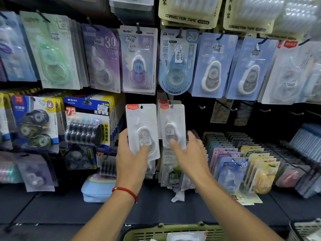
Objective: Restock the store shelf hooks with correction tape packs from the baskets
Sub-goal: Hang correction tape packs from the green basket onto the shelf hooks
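Left hand (132,159) holds pack (141,131) left of hanging pack (172,126); basket (156,231) below.

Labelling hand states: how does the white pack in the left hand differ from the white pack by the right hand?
1. The left pack is gripped by the left hand, off any hook; the right pack hangs on a hook.
2. The left pack tilts slightly; the right pack hangs about straight.
3. The left hand closes around its pack; the right hand is open, fingers at the right pack's lower edge.

Both are white blister packs with a red top label.
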Motion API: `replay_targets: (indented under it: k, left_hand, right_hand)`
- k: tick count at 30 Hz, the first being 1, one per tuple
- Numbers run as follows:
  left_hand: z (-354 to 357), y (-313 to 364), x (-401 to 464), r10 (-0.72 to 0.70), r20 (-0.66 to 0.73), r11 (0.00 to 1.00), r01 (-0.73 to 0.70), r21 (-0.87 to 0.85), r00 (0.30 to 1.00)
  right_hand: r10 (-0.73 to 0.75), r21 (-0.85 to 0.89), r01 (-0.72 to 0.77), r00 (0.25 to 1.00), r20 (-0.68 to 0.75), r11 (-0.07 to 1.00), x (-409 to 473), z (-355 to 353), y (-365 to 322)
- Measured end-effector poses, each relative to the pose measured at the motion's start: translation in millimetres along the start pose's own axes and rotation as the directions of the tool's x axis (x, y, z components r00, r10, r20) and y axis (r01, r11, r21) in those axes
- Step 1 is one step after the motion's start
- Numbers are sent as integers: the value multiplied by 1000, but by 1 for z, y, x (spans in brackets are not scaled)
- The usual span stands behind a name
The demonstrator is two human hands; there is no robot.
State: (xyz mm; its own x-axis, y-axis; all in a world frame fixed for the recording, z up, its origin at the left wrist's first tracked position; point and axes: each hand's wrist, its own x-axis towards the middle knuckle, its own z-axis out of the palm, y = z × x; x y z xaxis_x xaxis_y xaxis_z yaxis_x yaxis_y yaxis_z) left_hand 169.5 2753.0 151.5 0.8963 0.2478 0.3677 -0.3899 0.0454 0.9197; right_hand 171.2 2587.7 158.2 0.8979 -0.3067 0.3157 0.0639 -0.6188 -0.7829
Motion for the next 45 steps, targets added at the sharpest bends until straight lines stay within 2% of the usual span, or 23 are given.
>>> replay_targets:
  k: [1,3,5,6,12,17,22,27,33,36,38,41,43,45]
  left_hand:
    - [2,-1,-1,-18,41,1000,19,-12,999]
    - [7,-3,-4,-60,136,997,65,-35,989]
    - [12,-6,-6,-80,209,995,90,-42,975]
    - [14,-7,-7,-80,233,995,90,-36,969]
    - [23,-5,-11,-85,298,993,57,102,951]
    - [25,-1,-12,-124,306,991,105,79,944]
    - [23,1,-10,-105,284,994,99,38,953]
    - [21,-5,-10,-100,306,988,58,142,947]
    - [12,-19,-5,-139,285,939,35,342,949]
    - [9,-25,-8,-156,325,922,19,387,933]
    - [7,-28,-10,-170,366,900,-8,437,915]
    - [3,-35,-14,-187,464,842,-101,529,866]
    - [0,-41,-20,-241,551,791,-167,589,799]
    - [-1,-50,-28,-314,621,727,-239,644,718]
  right_hand:
    - [-21,-19,21,999,25,1000,-4,1,0]
    - [-109,192,82,985,134,978,-14,4,-2]
    - [-118,390,28,971,207,920,-22,9,-2]
    - [-94,432,3,978,188,902,-22,10,-1]
    - [-56,461,54,998,-9,886,-14,1,2]
    - [-96,460,111,994,-57,881,-1,-5,-2]
    - [-122,443,157,987,-106,883,-3,-6,-6]
    - [-101,356,131,990,-102,925,13,6,-5]
    - [69,236,-50,995,-70,970,75,48,1]
    - [129,238,-104,987,-92,966,95,60,5]
    - [174,199,-162,984,-44,966,98,56,11]
    - [191,59,-194,980,53,979,82,38,34]
    - [132,-59,-126,985,108,990,52,17,61]
    - [93,-242,-35,968,231,970,15,-7,95]
